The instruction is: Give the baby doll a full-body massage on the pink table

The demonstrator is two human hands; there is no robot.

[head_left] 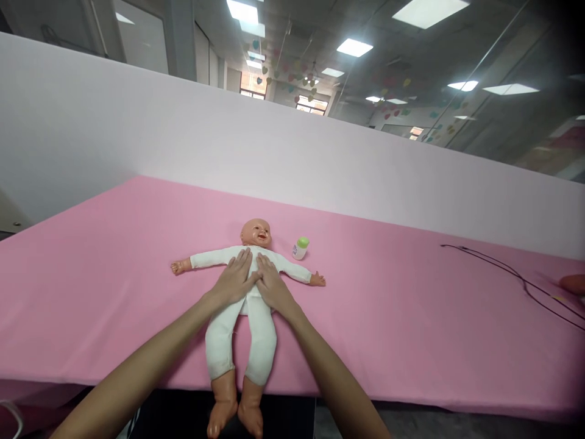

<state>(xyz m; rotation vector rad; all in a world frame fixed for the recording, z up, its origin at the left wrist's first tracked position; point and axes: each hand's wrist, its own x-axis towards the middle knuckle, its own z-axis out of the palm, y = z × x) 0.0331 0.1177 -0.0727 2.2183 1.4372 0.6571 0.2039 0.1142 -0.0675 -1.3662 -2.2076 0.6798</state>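
A baby doll (262,314) with a white cloth body lies face up, its arms spread and its feet hanging past the table's front edge. My left hand (234,280) rests flat on the left side of its chest and belly, fingers stretched toward the head. On the other side of the torso my right hand (273,283) lies flat in the same way. The two thumbs meet near the middle. Just right of the doll's head, a small bottle (300,248) with a green cap stands on the pink cloth.
A pink sheet (388,317) covers the table. Dark thin cables (507,268) run across its right side, near a partly visible brownish object (573,285) at the edge. A white partition (283,158) rises behind. Something black (178,414) is below the front edge.
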